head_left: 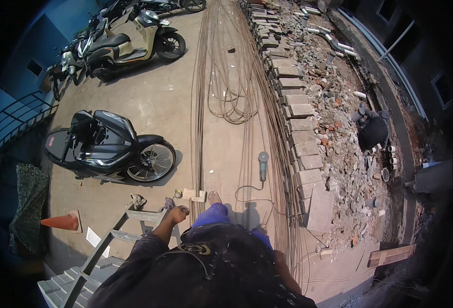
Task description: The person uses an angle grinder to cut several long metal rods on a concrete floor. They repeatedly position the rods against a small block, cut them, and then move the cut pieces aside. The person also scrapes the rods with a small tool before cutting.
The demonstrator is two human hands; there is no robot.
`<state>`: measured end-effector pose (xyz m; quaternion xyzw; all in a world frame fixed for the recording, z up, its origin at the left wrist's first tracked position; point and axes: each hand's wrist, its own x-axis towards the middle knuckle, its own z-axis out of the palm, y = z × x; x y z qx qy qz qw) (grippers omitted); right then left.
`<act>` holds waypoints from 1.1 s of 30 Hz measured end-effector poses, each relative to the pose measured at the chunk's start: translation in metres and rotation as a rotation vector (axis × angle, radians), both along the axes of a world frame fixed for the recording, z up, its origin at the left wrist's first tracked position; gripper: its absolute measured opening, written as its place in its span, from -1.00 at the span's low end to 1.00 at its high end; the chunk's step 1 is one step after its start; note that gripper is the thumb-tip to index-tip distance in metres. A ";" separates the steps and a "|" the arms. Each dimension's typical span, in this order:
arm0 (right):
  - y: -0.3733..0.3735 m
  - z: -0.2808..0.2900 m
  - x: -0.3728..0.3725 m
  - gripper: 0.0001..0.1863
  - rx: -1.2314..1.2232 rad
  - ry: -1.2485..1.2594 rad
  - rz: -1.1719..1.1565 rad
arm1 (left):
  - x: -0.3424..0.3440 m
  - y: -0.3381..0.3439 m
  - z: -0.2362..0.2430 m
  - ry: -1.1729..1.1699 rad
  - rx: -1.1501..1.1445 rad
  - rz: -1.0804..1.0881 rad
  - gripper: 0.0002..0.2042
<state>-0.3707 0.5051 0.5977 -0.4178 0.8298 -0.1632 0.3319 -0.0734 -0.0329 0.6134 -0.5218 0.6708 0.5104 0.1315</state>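
My left hand (178,213) hangs in front of my left thigh, its fingers curled together. Whatever they hold, if anything, is too small to make out. Only part of my right arm shows by my side; its hand is hidden behind my body. Just beyond the left hand, a pale block (194,195) lies across long thin steel rods (200,123) on the ground. Beside it is a small yellow and dark round thing (178,194), perhaps a tape measure. An angle grinder (263,163) rests on the ground ahead to the right, its cord trailing back.
A metal ladder (119,235) is close on my left, near an orange cone (62,222). A dark motorbike (103,146) stands beyond. Stacked paving blocks (303,136) line the right side, with rubble (334,128) and a crouching person (373,131) past them.
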 end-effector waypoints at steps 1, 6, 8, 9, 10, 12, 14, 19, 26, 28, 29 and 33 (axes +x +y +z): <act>-0.027 0.006 0.004 -0.76 0.062 -0.478 -0.511 | -0.011 -0.024 -0.005 0.003 0.032 0.065 -0.61; -0.167 0.040 -0.027 -0.68 0.132 -0.814 -1.045 | -0.057 -0.104 -0.007 -0.018 -0.203 -0.073 -0.68; -0.212 0.042 -0.042 -0.75 -0.006 -0.702 -1.042 | -0.070 -0.119 0.000 -0.065 -0.254 -0.203 -0.69; -0.231 0.041 -0.049 -0.78 -0.039 -0.698 -1.078 | -0.076 -0.125 0.005 -0.056 -0.256 -0.318 -0.70; -0.248 0.040 -0.055 -0.80 -0.044 -0.685 -1.163 | -0.081 -0.130 0.009 -0.019 -0.205 -0.335 -0.69; -0.272 0.036 -0.064 -0.81 -0.065 -0.697 -1.133 | -0.089 -0.140 0.015 0.001 -0.091 -0.323 -0.69; -0.289 0.031 -0.069 -0.81 -0.078 -0.748 -1.177 | -0.093 -0.150 0.015 -0.012 -0.011 -0.291 -0.66; -0.307 0.018 -0.076 -0.79 0.139 -0.797 -1.159 | -0.089 -0.178 -0.001 -0.108 -0.082 -0.416 -0.58; -0.382 -0.023 -0.154 -0.85 0.428 -0.949 -1.131 | -0.098 -0.250 -0.025 -0.236 0.074 -0.299 -0.59; -0.440 -0.036 -0.203 -0.85 0.378 -0.878 -0.950 | -0.116 -0.272 -0.026 -0.264 0.087 -0.314 -0.57; -0.467 -0.036 -0.227 -0.86 0.404 -0.795 -0.853 | -0.130 -0.288 -0.026 -0.355 0.083 -0.398 -0.57; -0.601 -0.043 -0.326 -0.62 0.192 -0.860 -1.059 | -0.215 -0.361 -0.027 -0.285 0.096 -0.687 -0.60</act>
